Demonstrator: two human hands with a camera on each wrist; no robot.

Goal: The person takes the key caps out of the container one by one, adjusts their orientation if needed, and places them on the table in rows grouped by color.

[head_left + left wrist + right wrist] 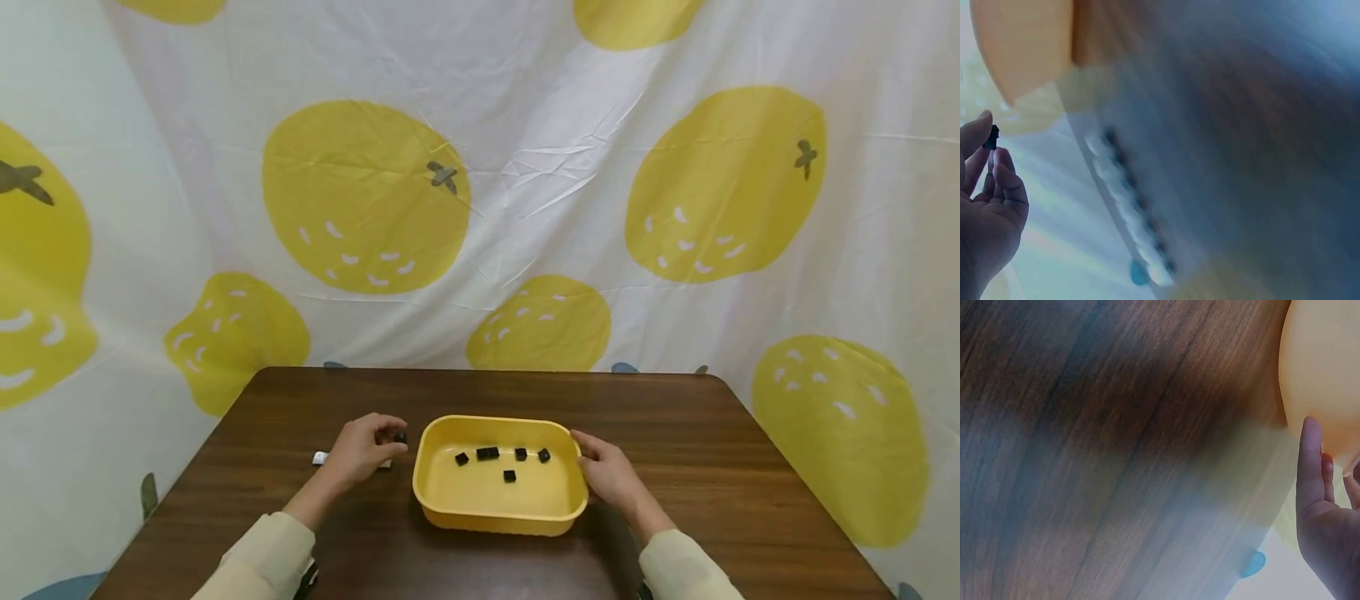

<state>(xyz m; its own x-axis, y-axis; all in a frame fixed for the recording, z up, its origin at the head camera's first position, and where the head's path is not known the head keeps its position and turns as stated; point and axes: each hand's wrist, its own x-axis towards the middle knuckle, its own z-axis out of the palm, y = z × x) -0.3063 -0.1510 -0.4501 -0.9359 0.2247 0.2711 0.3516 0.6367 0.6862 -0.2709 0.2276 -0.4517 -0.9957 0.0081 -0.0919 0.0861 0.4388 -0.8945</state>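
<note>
The left hand [365,450] is pinching a small black cube [401,437] just left of a yellow bin [498,525], while the right hand [609,473] is holding the bin's right end. Several black blocks [510,477] are lying spread across the bin's floor. A small white piece [320,457] is showing beside the left hand. The bin is standing on a brown wood-grained table [705,467], and a white cloth [540,179] printed with yellow fruit is hanging behind.

I pinch one small black cube [401,437] just left of a shallow yellow rounded-rectangular tub [501,521], upright, steadied at its right end; similar black cubes [509,476] lie scattered inside.
</note>
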